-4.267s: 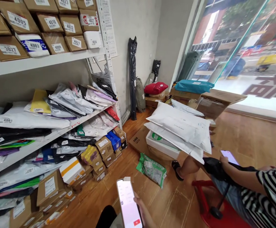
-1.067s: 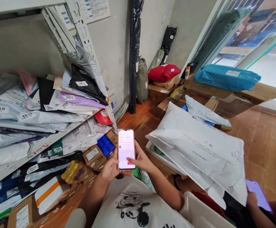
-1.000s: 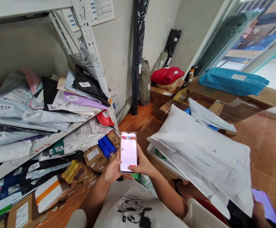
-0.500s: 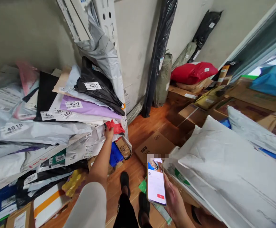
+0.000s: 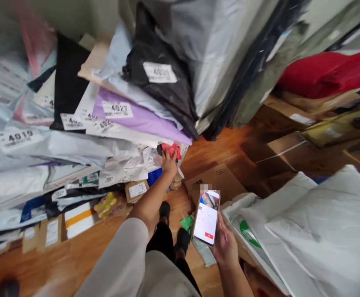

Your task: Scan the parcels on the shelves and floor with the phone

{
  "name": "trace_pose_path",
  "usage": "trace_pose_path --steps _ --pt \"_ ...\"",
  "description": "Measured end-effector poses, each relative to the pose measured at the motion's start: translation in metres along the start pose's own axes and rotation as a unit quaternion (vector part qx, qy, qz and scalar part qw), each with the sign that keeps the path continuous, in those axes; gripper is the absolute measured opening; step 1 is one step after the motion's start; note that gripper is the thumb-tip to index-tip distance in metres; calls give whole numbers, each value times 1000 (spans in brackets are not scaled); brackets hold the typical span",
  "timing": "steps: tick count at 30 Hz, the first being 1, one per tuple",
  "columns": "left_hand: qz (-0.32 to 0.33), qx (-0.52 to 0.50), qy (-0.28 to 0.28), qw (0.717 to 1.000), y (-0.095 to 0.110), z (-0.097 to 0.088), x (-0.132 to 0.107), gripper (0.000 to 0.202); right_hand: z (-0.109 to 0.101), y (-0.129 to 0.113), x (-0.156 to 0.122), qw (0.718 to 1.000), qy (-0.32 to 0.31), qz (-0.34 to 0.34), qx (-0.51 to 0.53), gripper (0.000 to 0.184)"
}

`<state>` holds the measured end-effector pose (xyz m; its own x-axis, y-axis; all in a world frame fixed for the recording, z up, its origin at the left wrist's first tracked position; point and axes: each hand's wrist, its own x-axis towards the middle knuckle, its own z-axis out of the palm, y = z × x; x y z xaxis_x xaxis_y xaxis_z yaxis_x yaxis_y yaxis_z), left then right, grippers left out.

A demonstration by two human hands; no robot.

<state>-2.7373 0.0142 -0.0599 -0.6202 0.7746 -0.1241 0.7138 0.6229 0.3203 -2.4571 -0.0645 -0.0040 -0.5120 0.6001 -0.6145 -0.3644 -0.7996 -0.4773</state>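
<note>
My left hand [image 5: 168, 163] reaches forward to the lower shelf and pinches a small red parcel [image 5: 171, 149] that lies under the stack of mailer bags. My right hand [image 5: 226, 243] holds a lit smartphone [image 5: 206, 217] upright near my waist, fingers wrapped round its edge. Above the red parcel lie a purple mailer [image 5: 136, 117] labelled 4927 and a black mailer [image 5: 164, 84]. My black shoes [image 5: 173, 227] stand on the wooden floor below.
Grey and white mailers [image 5: 62, 144] fill the shelf at left. Small boxes [image 5: 74, 216] sit on the floor under it. Large white soft parcels [image 5: 316, 231] lie at the right, with cardboard boxes [image 5: 288, 150] and a red bag [image 5: 325, 72] behind them.
The camera has moved closer and lower toward the shelf. My left hand stays on the red parcel at the shelf. The phone remains in my right hand.
</note>
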Motion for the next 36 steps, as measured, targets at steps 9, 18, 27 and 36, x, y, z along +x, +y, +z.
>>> trace_pose_path --steps 9,18,27,36 --pt "55 64 -12 996 -37 17 -6 77 -10 3 -10 995 33 52 -74 43" --pt "38 -63 71 995 -69 9 -7 65 -31 -3 -25 997 -14 60 -36 56" --pt "-181 -91 205 958 -26 -5 40 64 -67 13 -31 997 39 53 -29 77" --pt "-148 -77 213 963 -22 -3 29 32 -88 19 -29 997 46 63 -10 76"
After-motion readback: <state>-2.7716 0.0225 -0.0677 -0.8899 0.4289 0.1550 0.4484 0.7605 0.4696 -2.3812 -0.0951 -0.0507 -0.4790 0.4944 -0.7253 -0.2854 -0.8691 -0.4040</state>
